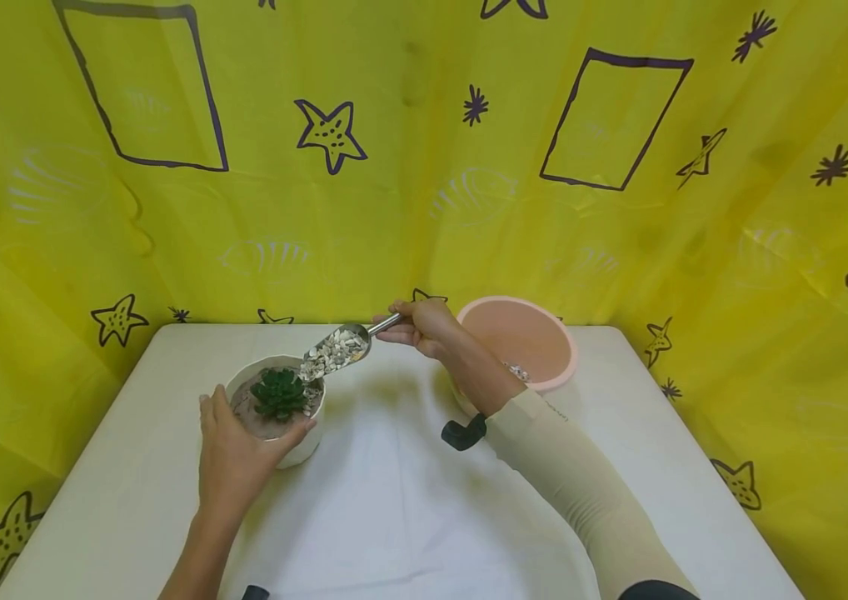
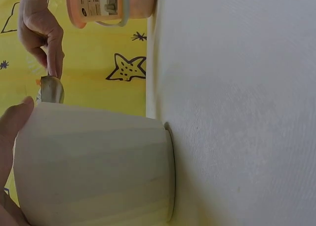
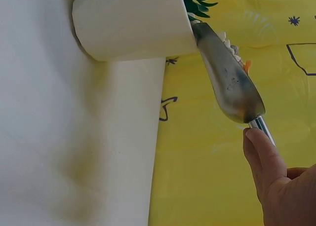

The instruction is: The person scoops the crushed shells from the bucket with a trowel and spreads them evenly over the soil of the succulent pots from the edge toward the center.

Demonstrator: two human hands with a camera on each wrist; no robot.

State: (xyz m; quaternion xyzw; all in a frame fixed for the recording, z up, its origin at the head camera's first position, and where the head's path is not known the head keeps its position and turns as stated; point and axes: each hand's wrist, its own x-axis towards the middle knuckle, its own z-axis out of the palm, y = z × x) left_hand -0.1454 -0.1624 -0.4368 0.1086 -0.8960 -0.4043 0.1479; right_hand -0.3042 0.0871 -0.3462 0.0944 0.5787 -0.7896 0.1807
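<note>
A left hand [image 1: 240, 450] has its grip around a white pot [image 2: 98, 162] with a green plant [image 1: 278, 393], on a white desk [image 1: 394, 508]. The right hand's [image 1: 427, 327] grip holds a metal scoop [image 3: 232, 80] of pebbles [image 1: 334, 352], tip at the pot's rim. A pink bucket [image 1: 517, 333] stands right.

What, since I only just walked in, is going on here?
A person's left hand holds a white pot with a green succulent in it. Their right hand grips a metal scoop loaded with pebbles, its tip at the pot's rim. Some pebbles lie beside the plant; many are still in the scoop. A pink bucket behind the right arm holds more.
</note>
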